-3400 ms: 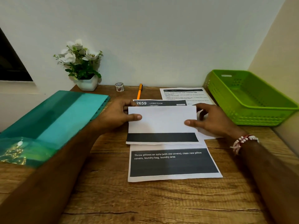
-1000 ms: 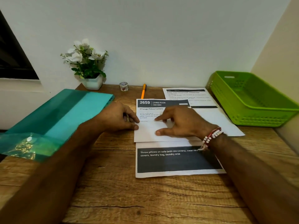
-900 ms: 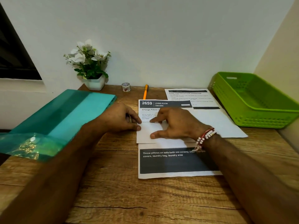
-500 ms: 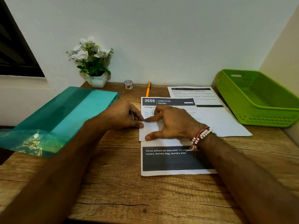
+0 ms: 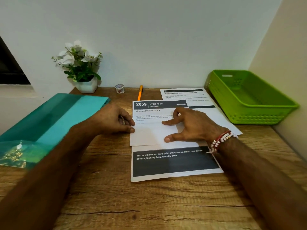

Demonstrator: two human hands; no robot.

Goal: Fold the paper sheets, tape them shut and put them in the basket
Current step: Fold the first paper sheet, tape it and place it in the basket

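- Wood desk [image 5: 116, 205] in front of me, heavy grain, dark cracks running across near my edge.
- Back wall [image 5: 157, 39] plain white, meets the desk's far edge.
- Side wall [image 5: 285, 63] on my right, cream, makes a corner with the back wall.
- Window [image 5: 10, 68] on my left, dark, only part in view; pale sill [image 5: 16, 90] under it.
- Plant [image 5: 79, 63] with white flowers, white pot [image 5: 87, 86], desk's back left by the wall.
- Light soft and even, faint shadows.

Our left forearm [image 5: 58, 163] and right forearm [image 5: 257, 171] reach forward and inward. The left hand [image 5: 114, 120] lies with fingers curled, thumb tip pressed down. The right hand [image 5: 191, 125] is spread, index finger and thumb stretched leftward, pressing flat.
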